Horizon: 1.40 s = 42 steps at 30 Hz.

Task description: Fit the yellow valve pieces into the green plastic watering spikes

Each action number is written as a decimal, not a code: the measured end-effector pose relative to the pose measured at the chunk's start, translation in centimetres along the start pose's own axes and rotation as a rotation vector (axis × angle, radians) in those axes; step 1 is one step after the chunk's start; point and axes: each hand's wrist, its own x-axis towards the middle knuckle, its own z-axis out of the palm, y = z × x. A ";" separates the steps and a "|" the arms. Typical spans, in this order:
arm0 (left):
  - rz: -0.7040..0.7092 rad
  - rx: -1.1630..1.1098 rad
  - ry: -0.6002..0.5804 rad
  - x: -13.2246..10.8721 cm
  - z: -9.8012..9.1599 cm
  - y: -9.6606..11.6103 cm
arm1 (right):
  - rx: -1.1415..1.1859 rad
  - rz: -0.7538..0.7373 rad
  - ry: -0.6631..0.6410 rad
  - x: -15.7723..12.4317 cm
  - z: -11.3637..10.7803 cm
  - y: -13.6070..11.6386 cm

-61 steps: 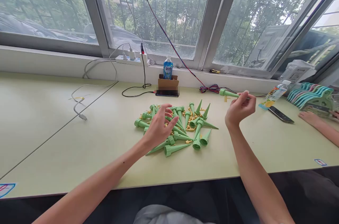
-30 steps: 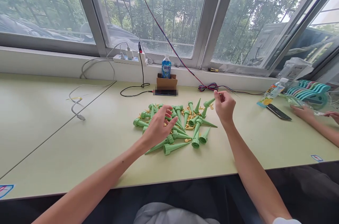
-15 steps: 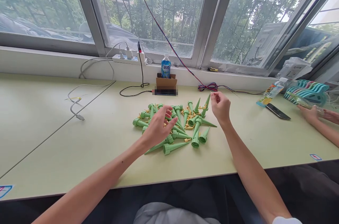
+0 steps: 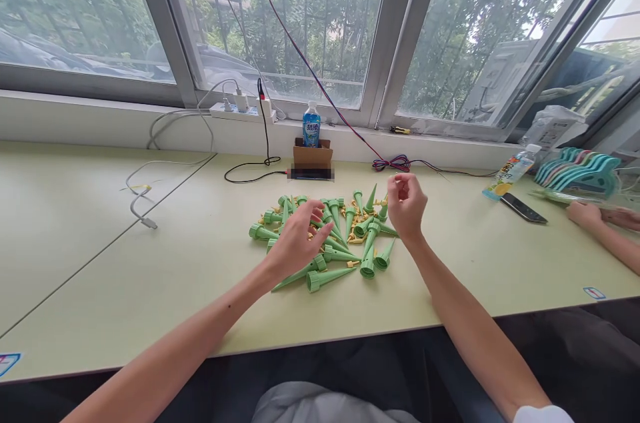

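A pile of green plastic spikes (image 4: 327, 279) with ribbed caps lies on the pale table, with small yellow pieces (image 4: 356, 239) scattered among them. Over the left part of the pile is my left hand (image 4: 301, 236), its fingers apart and nothing seen in them. My right hand (image 4: 407, 206) is at the pile's back right edge, fingers curled together; what they hold, if anything, is hidden. One green spike (image 4: 384, 255) lies at the pile's right side, nearer to me than my right hand.
A blue-labelled bottle (image 4: 311, 126) stands in a small cardboard box (image 4: 313, 157) behind the pile. To the right are a leaning bottle (image 4: 511, 173), a phone (image 4: 523, 208), turquoise hangers (image 4: 577, 173) and another person's hands (image 4: 585, 215). Cables (image 4: 145, 199) lie at the left.
My right hand has shifted slightly left, and the spike tip seen beside its fingers is now mostly hidden. My left hand has hardly moved. At the right, the other person's hands have moved a little.
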 end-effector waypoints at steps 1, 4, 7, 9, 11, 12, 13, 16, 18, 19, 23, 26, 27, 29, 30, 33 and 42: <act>0.005 0.006 -0.001 0.0 0.0 -0.1 | 0.005 -0.007 -0.060 -0.4 0.3 -0.3; 0.017 0.018 -0.004 0.1 0.0 -0.2 | 0.052 -0.025 -0.325 -1.7 1.3 -1.0; 0.027 0.016 0.005 0.1 0.0 -0.2 | 0.068 -0.047 -0.563 -2.7 2.2 -1.1; 0.032 0.016 0.014 0.1 0.0 -0.1 | 0.040 -0.094 -0.673 -3.2 2.7 -1.0; 0.033 0.020 0.016 0.1 -0.1 -0.1 | 0.020 -0.135 -0.740 -3.6 3.0 -0.9; 0.036 0.022 0.016 0.1 -0.1 -0.1 | 0.009 -0.145 -0.762 -3.7 3.1 -0.9; 0.040 0.023 0.015 0.1 -0.1 -0.1 | -0.005 -0.148 -0.779 -3.7 3.2 -0.9; 0.044 0.024 0.013 0.1 -0.1 -0.1 | -0.070 -0.143 -0.829 -3.8 3.1 -1.1; 0.039 0.024 0.010 0.1 -0.1 -0.2 | -0.114 -0.142 -0.866 -3.9 3.0 -1.3; 0.038 0.025 0.009 0.1 -0.1 -0.2 | -0.133 -0.144 -0.882 -3.9 3.0 -1.3; 0.050 0.033 0.007 0.1 0.0 -0.4 | -0.196 -0.172 -0.925 -4.1 3.2 -1.4; 0.053 0.040 0.004 0.1 0.0 -0.6 | -0.240 -0.201 -0.946 -4.3 3.3 -1.4; 0.053 0.041 0.003 0.1 0.0 -0.6 | -0.255 -0.207 -0.952 -4.3 3.3 -1.5; 0.051 0.042 -0.003 0.1 0.1 -0.6 | -0.276 -0.212 -0.963 -4.3 3.4 -1.5; 0.050 0.041 -0.004 0.1 0.1 -0.6 | -0.282 -0.214 -0.968 -4.3 3.4 -1.5; 0.047 0.040 -0.006 0.0 0.0 -0.5 | -0.280 -0.225 -0.977 -4.3 3.3 -1.6; 0.033 0.037 -0.007 0.1 -0.1 -0.4 | -0.142 -0.132 -0.914 -4.5 3.2 -1.7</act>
